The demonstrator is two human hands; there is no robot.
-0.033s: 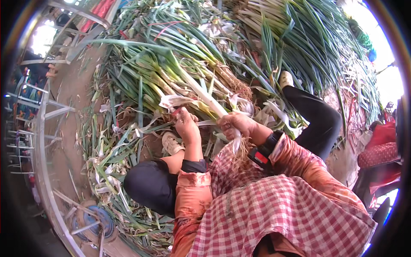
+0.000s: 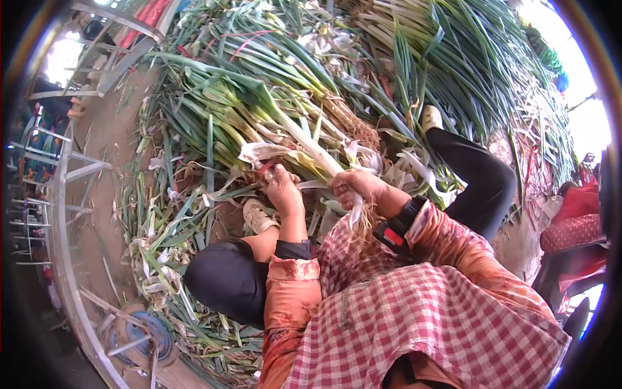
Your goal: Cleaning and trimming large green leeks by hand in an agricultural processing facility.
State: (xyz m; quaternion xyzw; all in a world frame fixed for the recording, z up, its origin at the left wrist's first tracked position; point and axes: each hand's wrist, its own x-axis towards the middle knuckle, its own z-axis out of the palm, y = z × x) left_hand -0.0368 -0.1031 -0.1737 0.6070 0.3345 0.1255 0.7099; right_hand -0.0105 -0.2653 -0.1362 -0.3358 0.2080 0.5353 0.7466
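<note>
Outdoors, on bare packed earth strewn with torn leaves, a huge heap of green onions (image 2: 272, 91) fills the upper half of the view, with a metal railing (image 2: 61, 194) curving down the left edge. The person sits among the trimmings, one leg in black trousers (image 2: 476, 178) stretched toward the heap, and wears a red-and-white checked apron (image 2: 414, 324).

Right hand (image 2: 356, 188) is closed around the white shank of one green onion stalk (image 2: 308, 146), just above its pale root tuft, which hangs below the fist. Left hand (image 2: 282, 188) is pinched shut on a strip of loose outer skin (image 2: 259, 154) near the same stalk — whether that strip remains attached, I cannot tell.

The stalk's long axis runs diagonally: roots down and right by the right hand, green tops pointing up and left into the heap.

As a judgement, the cleaning of this stalk is partway through: its shank shows clean and white, while papery skin clings at the left hand. Discarded husks (image 2: 162, 259) lie around the feet, yet the bulk of the heap looks untouched — much appears left.
</note>
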